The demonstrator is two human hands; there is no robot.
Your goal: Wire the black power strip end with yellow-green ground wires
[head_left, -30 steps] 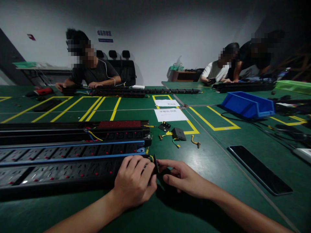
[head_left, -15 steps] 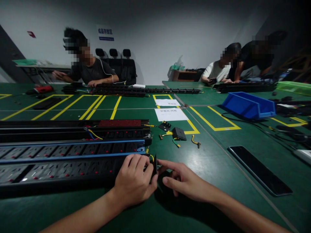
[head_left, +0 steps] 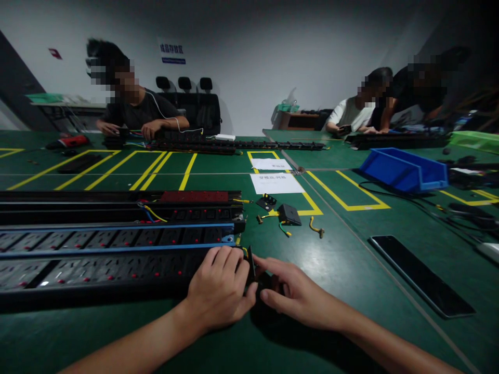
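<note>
Near strip: black, running toward nine o'clock from its end plate
Blue-edged strip: alongside, on the near strip's twelve o'clock side
Left hand: curled over the near strip's right end, gripping it
Plate: upright, between the hands
Black box: one o'clock from the plate
Right hand: four o'clock, fingertips at the plate; cannot tell whether they grip
Blue bin: two o'clock, well apart
Phone: three o'clock, flat

1. Left hand hid the right end of the near strip; the left picture edge cut off the other.
2. Contact between right hand and plate was indeterminable.
3. Small print on the lower sheet was illegible.
</note>
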